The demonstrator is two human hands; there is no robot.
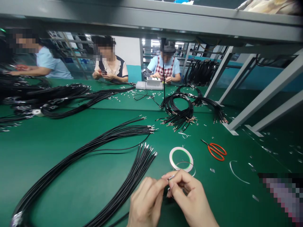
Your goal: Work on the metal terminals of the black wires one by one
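Note:
My left hand (pixel 148 198) is closed, its fingertips pinching a thin black cable near the silvery cable tip (pixel 170 178). At that same tip, my right hand (pixel 191 197) pinches with thumb and forefinger; its other fingers are curled, and the exact contact is partly hidden. Just beyond both hands lies a roll of white tape (pixel 172 159) with a green inner ring. A bundle of black cables (pixel 113 195) curves across the table to the left, with many bare silvery ends pointing towards the roll. Scissors (pixel 216 151) with orange handles rest to the right.
Coiled black cables (pixel 178 107) lie further back beside grey metal legs (pixel 262 94). More cable heaps (pixel 47 94) cover the far left. Small foil scraps and a curved white strip (pixel 236 175) are scattered on the green table (pixel 94 176). Several people sit across it.

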